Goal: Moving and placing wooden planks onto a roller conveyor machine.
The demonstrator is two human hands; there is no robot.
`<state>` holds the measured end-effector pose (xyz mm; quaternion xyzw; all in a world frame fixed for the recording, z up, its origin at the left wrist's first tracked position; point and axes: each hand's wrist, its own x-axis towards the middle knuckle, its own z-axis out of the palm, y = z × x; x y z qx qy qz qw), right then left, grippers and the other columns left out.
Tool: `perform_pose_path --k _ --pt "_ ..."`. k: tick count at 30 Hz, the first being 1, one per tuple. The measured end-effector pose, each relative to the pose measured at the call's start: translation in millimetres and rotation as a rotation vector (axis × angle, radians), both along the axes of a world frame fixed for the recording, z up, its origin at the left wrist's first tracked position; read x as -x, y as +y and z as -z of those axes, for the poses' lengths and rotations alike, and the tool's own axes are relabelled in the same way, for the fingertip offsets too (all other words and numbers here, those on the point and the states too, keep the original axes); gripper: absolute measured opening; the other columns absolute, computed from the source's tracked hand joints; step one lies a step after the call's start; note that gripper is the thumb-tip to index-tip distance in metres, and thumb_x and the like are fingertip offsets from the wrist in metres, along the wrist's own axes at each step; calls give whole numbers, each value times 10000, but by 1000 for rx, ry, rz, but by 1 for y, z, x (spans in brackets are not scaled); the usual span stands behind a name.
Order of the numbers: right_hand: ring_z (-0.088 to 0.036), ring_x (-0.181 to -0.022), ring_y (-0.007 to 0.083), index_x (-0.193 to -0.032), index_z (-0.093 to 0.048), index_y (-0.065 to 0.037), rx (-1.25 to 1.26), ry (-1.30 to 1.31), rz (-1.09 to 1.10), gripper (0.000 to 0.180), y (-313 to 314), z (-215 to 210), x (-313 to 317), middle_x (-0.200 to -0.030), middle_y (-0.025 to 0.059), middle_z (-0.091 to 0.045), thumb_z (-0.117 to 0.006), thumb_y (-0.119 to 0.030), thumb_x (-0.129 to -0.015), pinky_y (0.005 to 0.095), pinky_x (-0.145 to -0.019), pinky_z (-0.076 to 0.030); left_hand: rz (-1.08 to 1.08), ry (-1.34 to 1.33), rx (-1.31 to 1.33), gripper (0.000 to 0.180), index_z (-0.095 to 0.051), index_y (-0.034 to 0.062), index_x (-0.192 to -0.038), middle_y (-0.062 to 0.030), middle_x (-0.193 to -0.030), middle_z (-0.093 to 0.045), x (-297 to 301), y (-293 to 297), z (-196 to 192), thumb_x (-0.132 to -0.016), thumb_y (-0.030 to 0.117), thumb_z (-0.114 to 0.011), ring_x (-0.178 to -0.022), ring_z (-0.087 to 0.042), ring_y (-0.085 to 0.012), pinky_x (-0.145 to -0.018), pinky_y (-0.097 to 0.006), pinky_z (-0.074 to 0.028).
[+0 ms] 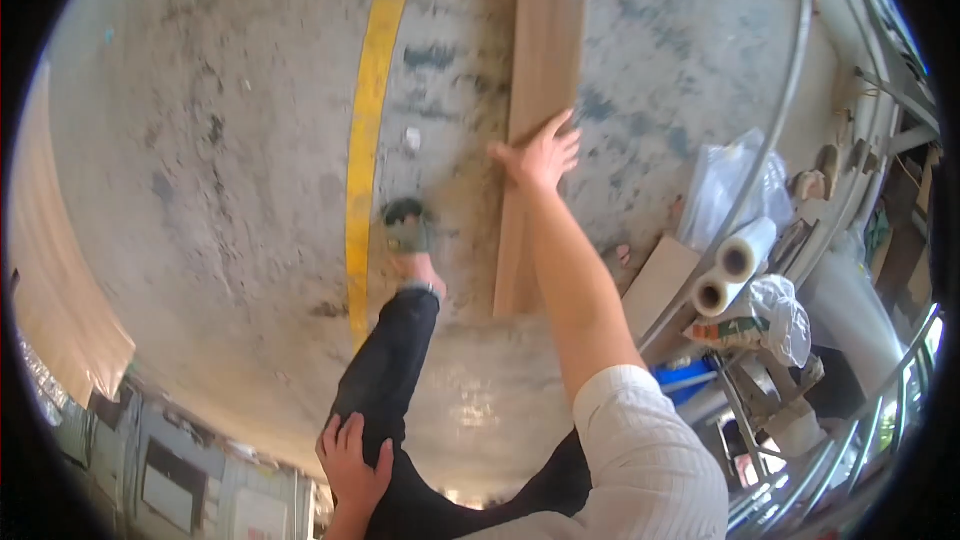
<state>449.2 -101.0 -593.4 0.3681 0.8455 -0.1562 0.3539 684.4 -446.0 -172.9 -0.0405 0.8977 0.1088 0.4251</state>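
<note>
Top end of the long pale wooden plank [540, 90] runs out past the upper frame edge, so full length not visible; its near end stops on the grey concrete floor [220, 140] just beside the person's right forearm. Plank lies flat, long axis running away from the person, near end toward the body, far end toward frame top, slightly tilted to the right going up.

Right hand [540, 155] rests palm-down on the plank's right edge, fingers [565, 130] spread and flat, not curled around anything. Left hand [352, 462] sits on the dark-trousered left thigh [385, 370], fingers loosely draped over the cloth, nothing held.

Green-grey shoe [405, 225] planted between the plank and the yellow painted floor line [370, 120], which runs roughly parallel to the plank.

Right side cluttered and blurry: two rolls of clear plastic film [732, 268] with open cores facing the camera, a crumpled white plastic bag [785, 315] just below them, a clear plastic sheet [735, 180] above. Curved metal tubing [790, 90] crosses there; small items beyond it too smeared to identify. Lower-left rim dark, unreadable.
</note>
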Motion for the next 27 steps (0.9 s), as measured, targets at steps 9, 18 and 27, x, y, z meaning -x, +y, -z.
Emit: perform_pose_path --k 9,18,27 --pt "-435 -1422 556 -1747 -94 -112 9 295 -26 1417 20 -36 -46 -1565 374 -364 -949 -473 -676 578 -1183 -427 -105 53 -82 542 -657 6 -1365 -176 -1373 -687 -21 -3 7 -903 258 -787 -1371 -545 -442 -1154 -579 -380" --pt "-485 -1484 382 -1690 -261 43 717 652 225 1353 -15 -338 -110 -1582 280 -496 -1018 -464 -690 479 -1217 -415 31 -154 -383 1061 -534 -27 -1464 -285 -1408 -652 -29 102 -83 -764 702 -855 -1334 -619 -462 -1166 -592 -442" --pt "-415 -1545 352 -1725 -166 -2 665 909 67 1425 16 -630 -97 -1674 246 -382 -1021 -453 -678 450 -1235 -388 -263 -78 -630 855 -601 37 -1398 -237 -1278 -741 4 138 -187 -723 460 -910 -1183 -723 -417 -1002 -483 -582"
